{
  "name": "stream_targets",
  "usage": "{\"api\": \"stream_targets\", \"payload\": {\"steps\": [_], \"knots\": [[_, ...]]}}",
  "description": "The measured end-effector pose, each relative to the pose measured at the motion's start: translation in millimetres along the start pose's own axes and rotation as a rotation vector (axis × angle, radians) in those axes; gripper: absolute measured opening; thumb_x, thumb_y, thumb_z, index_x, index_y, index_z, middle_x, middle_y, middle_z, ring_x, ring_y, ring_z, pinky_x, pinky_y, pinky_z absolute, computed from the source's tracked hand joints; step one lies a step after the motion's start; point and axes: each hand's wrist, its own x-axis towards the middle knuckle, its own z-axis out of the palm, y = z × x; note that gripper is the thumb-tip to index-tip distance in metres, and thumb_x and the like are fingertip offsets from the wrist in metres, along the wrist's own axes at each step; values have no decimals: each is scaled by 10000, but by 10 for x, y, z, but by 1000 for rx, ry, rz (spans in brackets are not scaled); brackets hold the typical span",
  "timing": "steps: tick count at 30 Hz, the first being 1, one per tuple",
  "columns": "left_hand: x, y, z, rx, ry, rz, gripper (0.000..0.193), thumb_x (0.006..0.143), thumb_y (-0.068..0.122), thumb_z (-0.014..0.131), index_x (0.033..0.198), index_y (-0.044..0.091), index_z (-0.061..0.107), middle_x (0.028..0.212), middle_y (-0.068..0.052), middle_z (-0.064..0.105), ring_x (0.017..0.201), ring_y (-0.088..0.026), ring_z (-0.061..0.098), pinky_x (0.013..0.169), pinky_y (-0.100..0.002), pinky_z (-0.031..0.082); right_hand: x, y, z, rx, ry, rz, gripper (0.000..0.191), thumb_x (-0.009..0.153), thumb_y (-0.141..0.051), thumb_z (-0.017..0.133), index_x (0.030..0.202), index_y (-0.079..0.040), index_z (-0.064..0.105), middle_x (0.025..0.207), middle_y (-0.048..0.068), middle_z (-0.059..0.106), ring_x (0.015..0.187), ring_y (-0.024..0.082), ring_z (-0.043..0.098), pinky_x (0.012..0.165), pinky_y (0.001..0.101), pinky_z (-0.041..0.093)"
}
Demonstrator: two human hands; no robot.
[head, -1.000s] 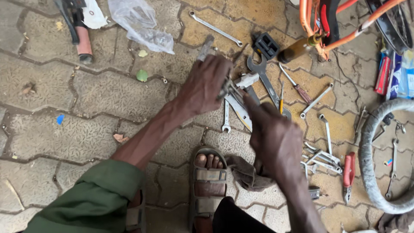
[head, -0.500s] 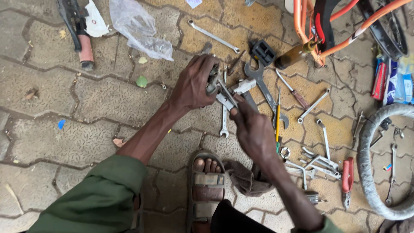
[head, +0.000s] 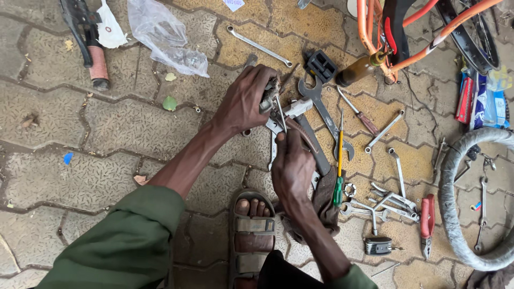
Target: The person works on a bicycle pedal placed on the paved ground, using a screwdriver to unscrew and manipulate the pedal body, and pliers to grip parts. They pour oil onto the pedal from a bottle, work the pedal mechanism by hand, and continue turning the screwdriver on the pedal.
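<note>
Counted on the paving: 2 hands, left hand (head: 247,101) and right hand (head: 292,170), both closed round small metal parts. 1 sandalled foot (head: 251,231). 2 screwdrivers: one green/yellow (head: 339,160), one red-handled (head: 360,113). 1 red pliers (head: 426,217). 1 big open spanner (head: 321,109), 1 long spanner (head: 259,46); approx. 6 more small spanners seen in a heap (head: 385,200), exact no. not readable. 1 plastic bag (head: 166,35). 1 black pedal (head: 321,65). 1 bottle (head: 360,69). 1 tyre (head: 471,198). 1 orange frame (head: 423,40). 1 rag (head: 324,206).
</note>
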Motion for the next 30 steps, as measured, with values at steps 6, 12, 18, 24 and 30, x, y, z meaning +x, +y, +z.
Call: {"api": "stream_targets", "payload": {"steps": [6, 12, 18, 24, 30], "knots": [[91, 9, -44, 39, 35, 8, 725, 612, 50, 856, 1245, -2, 508, 1055, -185, 616, 973, -329, 646, 965, -440, 563, 58, 113, 400, 13, 62, 14, 256, 1107, -254, 407, 1053, -44, 543, 452, 29, 436, 319, 112, 337, 265, 327, 242], [147, 62, -73, 20, 27, 6, 702, 640, 28, 853, 1240, 4, 488, 1047, -174, 572, 979, -325, 620, 967, -445, 548, 130, 147, 642, 141, 127, -2, 186, 1128, -193, 374, 1139, -41, 481, 538, 57, 521, 346, 149, 423, 261, 356, 297], [132, 118, -187, -30, 20, -26, 733, 598, 23, 889, 1210, 14, 485, 1068, -182, 563, 1041, -363, 600, 975, -473, 512, 147, 36, 785, 269, 240, -170, 160, 1148, -197, 431, 1156, -40, 457, 654, 62, 499, 483, 165, 443, 438, 348, 316], [105, 76, -140, -84, 6, -27, 739, 642, 11, 865, 1256, 57, 456, 1080, -163, 568, 1013, -309, 619, 961, -428, 558, 158, 50, 821, 697, 117, 11, 350, 1090, -352, 411, 883, -92, 523, 556, 11, 441, 430, 117, 363, 345, 338, 296], [67, 46, -86, -160, 48, -27, 707, 659, -46, 766, 1280, 54, 441, 1093, -153, 586, 1040, -313, 646, 958, -448, 577, 214, 123, 815, 546, 231, -35, 585, 1102, -522, 288, 760, -100, 506, 558, -1, 454, 451, 90, 375, 383, 307, 324]]}}
